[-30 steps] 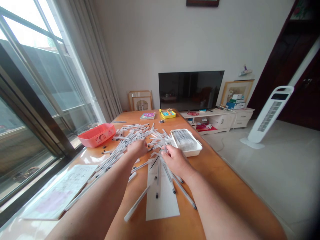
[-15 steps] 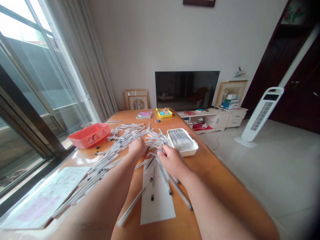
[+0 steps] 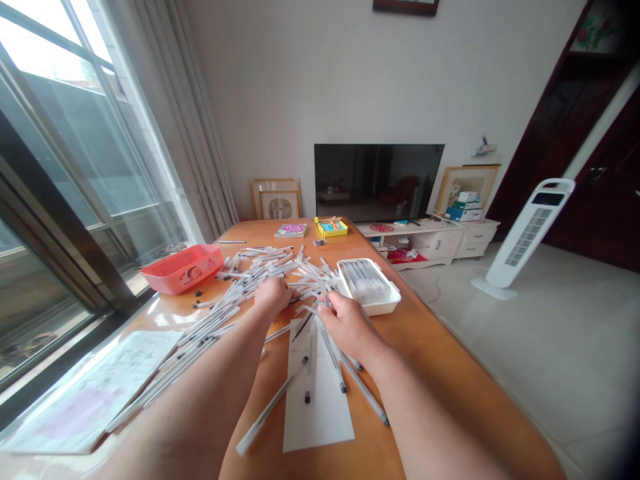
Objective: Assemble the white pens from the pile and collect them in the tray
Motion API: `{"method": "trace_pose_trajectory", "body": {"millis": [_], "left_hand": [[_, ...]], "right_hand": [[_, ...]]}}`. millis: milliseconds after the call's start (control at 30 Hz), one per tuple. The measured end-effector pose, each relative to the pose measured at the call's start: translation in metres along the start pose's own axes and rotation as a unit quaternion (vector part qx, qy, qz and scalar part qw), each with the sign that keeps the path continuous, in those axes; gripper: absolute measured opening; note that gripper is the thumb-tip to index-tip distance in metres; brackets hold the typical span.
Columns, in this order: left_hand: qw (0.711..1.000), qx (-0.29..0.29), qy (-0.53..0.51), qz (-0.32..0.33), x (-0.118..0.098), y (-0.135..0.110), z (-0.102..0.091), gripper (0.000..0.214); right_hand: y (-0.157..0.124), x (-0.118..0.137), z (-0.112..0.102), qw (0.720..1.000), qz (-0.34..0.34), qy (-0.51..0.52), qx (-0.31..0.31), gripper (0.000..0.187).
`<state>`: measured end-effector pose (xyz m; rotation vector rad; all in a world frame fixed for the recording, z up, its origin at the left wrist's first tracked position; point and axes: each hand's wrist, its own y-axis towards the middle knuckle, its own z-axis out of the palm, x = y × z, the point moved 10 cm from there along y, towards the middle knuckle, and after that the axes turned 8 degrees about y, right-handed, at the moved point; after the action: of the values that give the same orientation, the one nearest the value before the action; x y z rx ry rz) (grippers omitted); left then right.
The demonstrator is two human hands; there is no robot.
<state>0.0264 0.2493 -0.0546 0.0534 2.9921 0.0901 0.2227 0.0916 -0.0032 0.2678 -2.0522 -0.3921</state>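
Clear-barrelled pens with black caps lie in a loose pile across the table. My left hand is closed at the near side of this pile, its fingertips turned away, so what they hold is hidden. Between the thumb and fingers of my right hand a clear pen is pinched. Just beyond that hand, a white box contains a row of pens. Several pens and a white sheet of paper lie under and in front of my hands.
A red plastic basket stands at the left by the window. An open notebook lies at the near left. Toward the far end are a small book and a yellow tray. The table's right edge drops to the floor.
My left hand has shifted slightly left relative to the pile, while my right hand keeps its pinch on the pen. The whole view has moved a little.
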Motion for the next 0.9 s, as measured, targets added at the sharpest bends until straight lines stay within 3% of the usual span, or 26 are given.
{"method": "trace_pose_trajectory", "body": {"millis": [133,367,600,667,767,833,900], "left_hand": [[0.999,-0.026,-0.011,-0.027,-0.001,-0.003,-0.005,0.025],[0.994,-0.071,-0.084,-0.012,0.000,-0.016,-0.030,0.013],[0.962,-0.089,-0.259,-0.009,0.000,-0.063,-0.065,0.028],[0.880,-0.052,-0.472,0.002,-0.002,-0.083,-0.068,0.027],[0.760,0.016,-0.650,0.001,-0.005,-0.113,-0.068,0.025],[0.708,0.043,-0.705,-0.010,-0.004,-0.130,-0.065,0.023],[0.684,0.060,-0.726,-0.020,-0.001,-0.143,-0.062,0.023]], "right_hand": [[-0.001,-0.001,0.001,1.000,-0.004,-0.001,0.003,0.028],[-0.001,0.004,0.003,1.000,-0.013,-0.002,0.016,0.029],[-0.008,0.020,0.011,0.997,-0.029,-0.032,0.063,0.024],[-0.010,0.026,0.015,0.996,-0.038,-0.034,0.075,0.026],[-0.016,0.034,0.021,0.995,-0.043,-0.008,0.088,0.033],[-0.021,0.041,0.025,0.994,-0.045,0.016,0.099,0.028],[-0.027,0.047,0.030,0.992,-0.050,0.021,0.112,0.018]]}}
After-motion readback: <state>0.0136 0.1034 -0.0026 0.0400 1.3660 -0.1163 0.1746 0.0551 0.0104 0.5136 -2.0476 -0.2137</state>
